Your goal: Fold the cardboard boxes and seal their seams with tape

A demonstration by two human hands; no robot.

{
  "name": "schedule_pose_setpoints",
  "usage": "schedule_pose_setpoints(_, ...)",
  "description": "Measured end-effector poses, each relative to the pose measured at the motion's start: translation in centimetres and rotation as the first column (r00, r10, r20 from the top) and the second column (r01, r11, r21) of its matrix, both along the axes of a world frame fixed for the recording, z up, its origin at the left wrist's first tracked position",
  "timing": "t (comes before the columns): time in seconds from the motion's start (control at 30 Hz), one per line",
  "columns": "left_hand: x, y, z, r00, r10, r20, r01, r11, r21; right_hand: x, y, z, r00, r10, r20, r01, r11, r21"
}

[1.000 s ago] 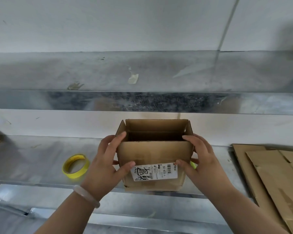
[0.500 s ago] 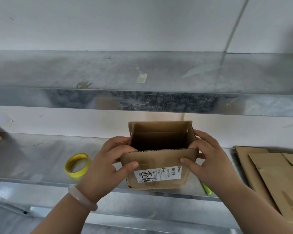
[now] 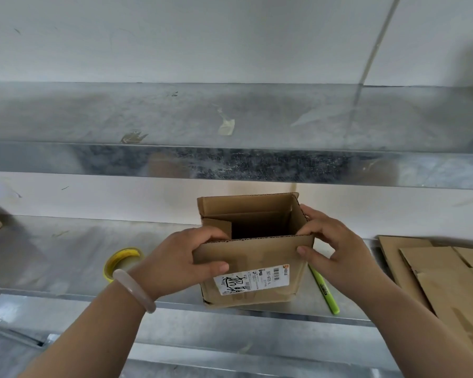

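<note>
Low in the middle, the left hand (image 3: 175, 264) and right hand (image 3: 336, 255) are gripping the box (image 3: 257, 253) (top open).

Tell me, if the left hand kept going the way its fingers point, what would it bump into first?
The box, most likely. The left hand points right and already grips the box's near left corner, fingers curled over the top edge. It would press into the cardboard at once.
</note>
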State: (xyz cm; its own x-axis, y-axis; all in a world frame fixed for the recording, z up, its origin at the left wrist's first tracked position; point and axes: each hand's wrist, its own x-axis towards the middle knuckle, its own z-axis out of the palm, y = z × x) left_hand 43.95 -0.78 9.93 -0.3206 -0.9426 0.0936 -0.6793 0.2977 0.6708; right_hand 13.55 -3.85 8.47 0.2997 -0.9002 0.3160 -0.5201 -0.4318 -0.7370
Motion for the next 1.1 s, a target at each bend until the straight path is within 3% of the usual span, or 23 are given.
schedule_pose_setpoints(0.27,0.3,-2.6,1.5,0.99,-0.107,0.087,0.082,0.966,0.245,0.0,-0.3,0.1,0.997,0.025,0.075,-0.027,0.999,0.036)
schedule_pose_setpoints(0.53,0.4,-2.9,1.1,0.979,-0.154,0.13,0.12,0.963,0.242,0.9,0.2,-0.4,0.993,-0.012,0.12,0.019,0.998,-0.062)
schedule_pose_setpoints(0.7,0.5,-2.7,0.4,0.986,-0.15,0.077,0.127,0.96,0.251,1.0,-0.1,0.4,0.997,0.038,-0.061,-0.044,0.994,-0.099)
schedule_pose_setpoints(0.83,0.7,-2.4,0.0,0.989,-0.148,0.018,0.14,0.962,0.233,1.1,-0.1,0.4,0.989,0.12,-0.09,-0.108,0.986,0.124)
schedule_pose_setpoints(0.97,0.8,-1.5,-0.8,0.988,0.051,-0.148,-0.039,0.996,0.082,1.3,-0.6,0.4,0.999,0.029,-0.026,-0.023,0.974,0.226)
schedule_pose_setpoints(1.03,0.4,-1.0,-1.8,0.928,0.224,-0.298,-0.226,0.974,0.027,1.7,-0.8,0.0,0.993,-0.104,0.049,0.09,0.969,0.23)
schedule_pose_setpoints(1.1,-0.2,-0.6,-2.8,0.859,0.336,-0.387,-0.367,0.93,-0.008,2.2,-0.9,-0.6,0.985,-0.168,0.029,0.161,0.973,0.166)
